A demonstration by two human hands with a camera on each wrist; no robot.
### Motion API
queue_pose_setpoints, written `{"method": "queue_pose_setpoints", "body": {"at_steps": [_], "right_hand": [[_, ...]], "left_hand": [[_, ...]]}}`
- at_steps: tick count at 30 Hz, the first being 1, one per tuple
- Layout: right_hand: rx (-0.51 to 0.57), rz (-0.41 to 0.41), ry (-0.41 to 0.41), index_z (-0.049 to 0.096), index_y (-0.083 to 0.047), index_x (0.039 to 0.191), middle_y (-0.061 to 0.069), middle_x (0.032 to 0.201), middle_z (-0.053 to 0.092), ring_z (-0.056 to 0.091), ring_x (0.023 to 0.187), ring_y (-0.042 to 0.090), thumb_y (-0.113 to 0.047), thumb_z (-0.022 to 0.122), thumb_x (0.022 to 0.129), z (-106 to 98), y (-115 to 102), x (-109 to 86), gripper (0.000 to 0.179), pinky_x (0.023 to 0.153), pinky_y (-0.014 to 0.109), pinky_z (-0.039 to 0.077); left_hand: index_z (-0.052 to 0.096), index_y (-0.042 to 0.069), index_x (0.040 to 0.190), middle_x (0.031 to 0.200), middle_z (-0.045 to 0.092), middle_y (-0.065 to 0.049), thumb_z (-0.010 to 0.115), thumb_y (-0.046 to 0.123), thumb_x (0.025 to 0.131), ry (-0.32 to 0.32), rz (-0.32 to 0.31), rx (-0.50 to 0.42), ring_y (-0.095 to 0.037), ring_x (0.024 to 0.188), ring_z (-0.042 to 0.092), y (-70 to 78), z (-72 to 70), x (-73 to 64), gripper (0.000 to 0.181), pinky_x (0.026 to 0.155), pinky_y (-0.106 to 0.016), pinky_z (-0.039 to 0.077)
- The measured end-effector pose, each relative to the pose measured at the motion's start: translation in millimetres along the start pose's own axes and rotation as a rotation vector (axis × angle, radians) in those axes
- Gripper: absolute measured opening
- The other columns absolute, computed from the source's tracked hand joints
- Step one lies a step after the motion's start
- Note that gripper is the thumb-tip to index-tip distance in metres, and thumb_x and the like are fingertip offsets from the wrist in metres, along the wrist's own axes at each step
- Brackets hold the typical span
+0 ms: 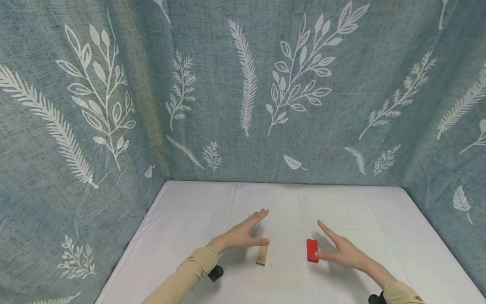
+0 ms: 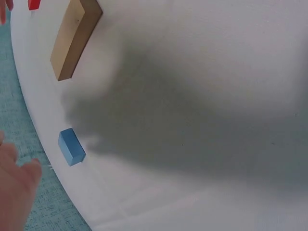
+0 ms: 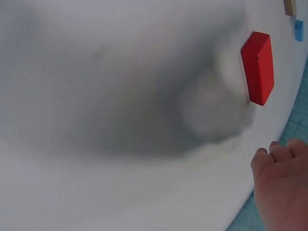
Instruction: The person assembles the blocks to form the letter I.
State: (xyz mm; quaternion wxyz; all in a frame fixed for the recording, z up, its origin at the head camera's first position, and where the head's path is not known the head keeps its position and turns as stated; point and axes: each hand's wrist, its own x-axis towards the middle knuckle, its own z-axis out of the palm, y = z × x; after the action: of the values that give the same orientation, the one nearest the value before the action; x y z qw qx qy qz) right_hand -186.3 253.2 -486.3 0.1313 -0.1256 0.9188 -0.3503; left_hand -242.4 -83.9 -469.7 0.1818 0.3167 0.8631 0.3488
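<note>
My left hand (image 1: 243, 233) hovers above the white table with its fingers extended and the thumb spread apart. Just below that thumb lies a plain wooden block (image 1: 262, 255), its far end covered by the thumb in the head view. A small blue block (image 2: 71, 147) sits on the cloth beyond it, mostly hidden behind the left fingers in the head view. On the other side, my right hand (image 1: 346, 252) is held over the table, index finger stretched forward. Its thumb tip overlaps the edge of a red block (image 1: 312, 251) in the head view; whether they touch I cannot tell. Neither hand holds anything.
A white cloth (image 1: 341, 207) covers the table. Blue-green curtains (image 1: 228, 160) with white leaf prints stand behind it and at both sides. Dark devices are strapped at the wrists, one of them the black piece (image 1: 216, 273) under the left sleeve.
</note>
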Motion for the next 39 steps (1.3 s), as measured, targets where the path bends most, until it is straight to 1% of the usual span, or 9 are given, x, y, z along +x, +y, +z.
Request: {"method": "queue_pose_setpoints", "body": {"at_steps": [3, 6, 9, 15, 18, 22, 28, 36, 39], "right_hand": [[-0.003, 0.017, -0.006, 0.022, -0.007, 0.151, 0.022, 0.152, 0.03, 0.032, 0.136, 0.046, -0.043, 0.07, 0.082, 2, 1, 0.9, 0.092, 0.103, 0.065, 0.039], [-0.002, 0.026, -0.012, 0.026, -0.007, 0.15, 0.022, 0.151, 0.033, 0.035, 0.135, 0.045, -0.044, 0.071, 0.081, 5, 2, 1.9, 0.09, 0.103, 0.063, 0.04], [0.018, 0.025, -0.016, 0.03, -0.006, 0.148, 0.023, 0.148, 0.037, 0.037, 0.134, 0.045, -0.043, 0.072, 0.08, 8, 3, 2.3, 0.088, 0.104, 0.062, 0.041], [0.026, -0.042, -0.008, 0.035, 0.0, 0.145, 0.026, 0.145, 0.04, 0.042, 0.129, 0.048, -0.041, 0.073, 0.081, 12, 6, 1.7, 0.084, 0.103, 0.06, 0.041], [0.035, -0.063, -0.004, 0.038, 0.001, 0.143, 0.027, 0.143, 0.042, 0.043, 0.128, 0.048, -0.039, 0.074, 0.08, 13, 8, 1.7, 0.083, 0.102, 0.06, 0.042], [0.04, -0.091, -0.004, 0.04, 0.002, 0.141, 0.026, 0.142, 0.044, 0.044, 0.128, 0.048, -0.038, 0.075, 0.079, 15, 11, 2.3, 0.081, 0.101, 0.058, 0.043], [0.024, -0.128, 0.001, 0.043, 0.003, 0.14, 0.025, 0.14, 0.047, 0.045, 0.127, 0.046, -0.038, 0.075, 0.079, 17, 15, 4.0, 0.08, 0.102, 0.057, 0.042], [-0.016, -0.085, 0.009, 0.045, 0.003, 0.138, 0.021, 0.139, 0.05, 0.046, 0.128, 0.041, -0.034, 0.078, 0.077, 22, 16, 3.9, 0.079, 0.103, 0.055, 0.042], [-0.021, -0.067, 0.013, 0.046, 0.004, 0.137, 0.022, 0.138, 0.05, 0.046, 0.128, 0.042, -0.031, 0.079, 0.075, 24, 15, 3.6, 0.079, 0.103, 0.055, 0.042]], "left_hand": [[0.015, 0.017, 0.153, 0.16, 0.014, -0.008, 0.065, 0.042, 0.088, -0.035, -0.001, -0.006, -0.031, 0.147, 0.017, -0.2, 2.1, 0.5, 0.086, 0.118, -0.054, 0.024], [0.018, 0.019, 0.153, 0.158, 0.021, -0.005, 0.067, 0.042, 0.086, -0.066, -0.022, -0.007, -0.027, 0.144, 0.027, -0.8, 3.8, 0.1, 0.086, 0.116, -0.051, 0.031], [0.022, 0.018, 0.152, 0.157, 0.027, -0.002, 0.068, 0.042, 0.085, -0.094, -0.029, -0.001, -0.025, 0.142, 0.03, -2.1, 5.1, -0.2, 0.085, 0.116, -0.048, 0.033], [0.032, 0.013, 0.149, 0.153, 0.035, -0.005, 0.07, 0.035, 0.085, -0.124, -0.016, 0.0, -0.026, 0.14, 0.035, -7.0, 8.6, -1.0, 0.077, 0.116, -0.046, 0.034], [0.038, 0.009, 0.146, 0.15, 0.04, -0.007, 0.073, 0.03, 0.084, -0.129, -0.022, -0.025, -0.028, 0.139, 0.038, -9.4, 11.6, -1.8, 0.074, 0.115, -0.044, 0.036], [0.042, 0.004, 0.142, 0.149, 0.041, -0.009, 0.076, 0.025, 0.08, -0.124, -0.029, -0.081, -0.027, 0.137, 0.04, -13.0, 16.2, -2.4, 0.074, 0.114, -0.036, 0.037], [0.045, 0.0, 0.139, 0.146, 0.045, -0.011, 0.08, 0.02, 0.076, -0.093, -0.032, -0.108, -0.026, 0.136, 0.042, -20.6, 21.5, -3.6, 0.075, 0.114, -0.03, 0.037], [0.05, 0.001, 0.136, 0.141, 0.052, -0.01, 0.084, 0.021, 0.071, -0.057, -0.009, -0.074, -0.026, 0.133, 0.045, -29.2, 26.9, -7.0, 0.076, 0.114, -0.03, 0.037], [0.05, 0.002, 0.136, 0.141, 0.052, -0.009, 0.084, 0.02, 0.07, -0.056, -0.007, -0.083, -0.025, 0.134, 0.045, -31.2, 28.6, -7.2, 0.076, 0.114, -0.029, 0.037]]}}
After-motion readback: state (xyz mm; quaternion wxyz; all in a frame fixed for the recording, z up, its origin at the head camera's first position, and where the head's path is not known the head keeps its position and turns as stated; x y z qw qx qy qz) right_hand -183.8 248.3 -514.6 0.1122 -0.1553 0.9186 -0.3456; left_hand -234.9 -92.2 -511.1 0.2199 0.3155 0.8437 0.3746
